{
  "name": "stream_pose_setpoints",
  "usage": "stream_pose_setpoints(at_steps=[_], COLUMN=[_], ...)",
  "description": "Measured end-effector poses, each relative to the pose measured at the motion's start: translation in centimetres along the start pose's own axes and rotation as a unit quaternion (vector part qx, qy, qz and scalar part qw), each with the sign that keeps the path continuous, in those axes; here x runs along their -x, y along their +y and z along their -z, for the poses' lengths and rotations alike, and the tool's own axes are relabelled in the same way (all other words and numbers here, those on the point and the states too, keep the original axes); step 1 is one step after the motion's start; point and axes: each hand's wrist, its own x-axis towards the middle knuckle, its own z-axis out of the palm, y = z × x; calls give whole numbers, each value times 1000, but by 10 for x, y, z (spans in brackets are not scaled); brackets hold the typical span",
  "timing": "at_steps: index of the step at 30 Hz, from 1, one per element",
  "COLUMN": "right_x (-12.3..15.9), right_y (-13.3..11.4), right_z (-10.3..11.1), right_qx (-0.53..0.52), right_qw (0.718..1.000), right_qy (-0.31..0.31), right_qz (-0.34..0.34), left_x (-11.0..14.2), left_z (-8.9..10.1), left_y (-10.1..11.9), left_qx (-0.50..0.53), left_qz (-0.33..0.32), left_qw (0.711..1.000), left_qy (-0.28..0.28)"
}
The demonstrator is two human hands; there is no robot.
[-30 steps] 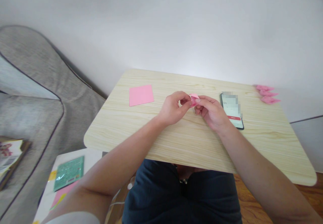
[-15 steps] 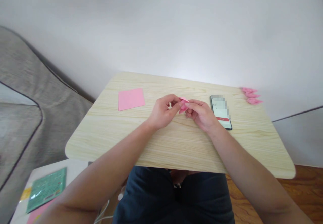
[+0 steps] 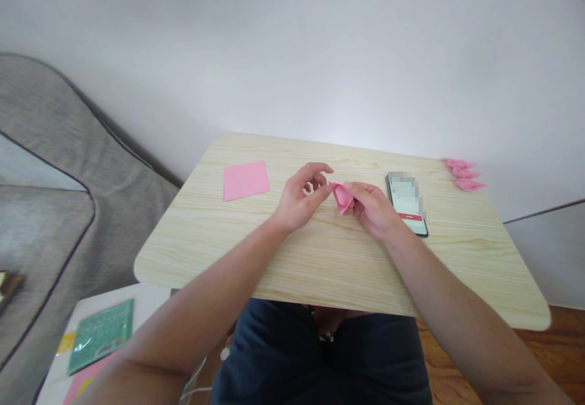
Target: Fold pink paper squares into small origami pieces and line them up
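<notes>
Left hand [image 3: 295, 204] has parted its index finger [image 3: 321, 167] from thumb [image 3: 320, 197] and folded paper [image 3: 343, 197], which the right hand [image 3: 373, 210] pinches; a phone [image 3: 404, 199] lies right, pink sheet [image 3: 247, 181] left.

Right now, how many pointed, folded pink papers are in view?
4: the held paper in the right hand, plus the back piece, middle piece and front piece, bunched at the far right corner of the table; more could be hidden there.
</notes>
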Motion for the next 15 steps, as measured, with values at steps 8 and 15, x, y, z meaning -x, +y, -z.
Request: stream_pose_setpoints(at_steps=[8,15], right_x=[2,8], right_y=[-4,-9], right_z=[-6,-15], right_qx=[36,196], right_qw=[999,977], right_qy=[-5,62], right_qz=[13,65], left_x=[2,5], left_z=[-3,-5], left_y=[3,0], left_qx=[-57,-124], left_qz=[-5,-25], left_qw=[998,992], left_qy=[-35,-7])
